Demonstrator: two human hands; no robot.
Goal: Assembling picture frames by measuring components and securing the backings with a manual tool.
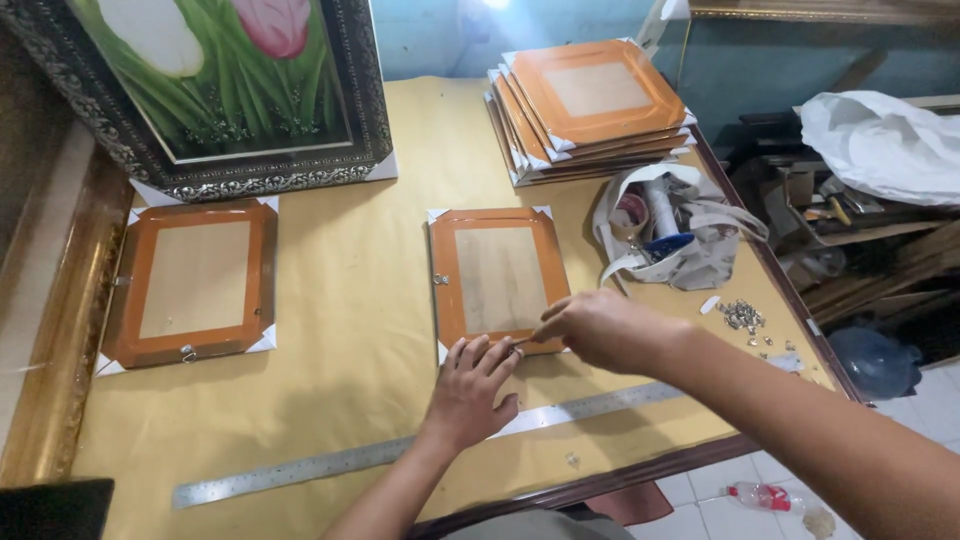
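We press the flat left hand (470, 385) on the orange frame (497, 280); right hand (590, 328) pinches, apparently, a small fastener; keep it square.

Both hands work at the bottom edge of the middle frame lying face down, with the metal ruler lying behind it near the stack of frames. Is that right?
Not quite. In the head view the left hand and right hand do work at the bottom edge of the middle frame, but the metal ruler lies in front of it, along the table's near edge, not by the stack of frames.

Orange-brown picture frame (497, 279), back side up, white corner protectors, flat on yellow-covered table, near edge.
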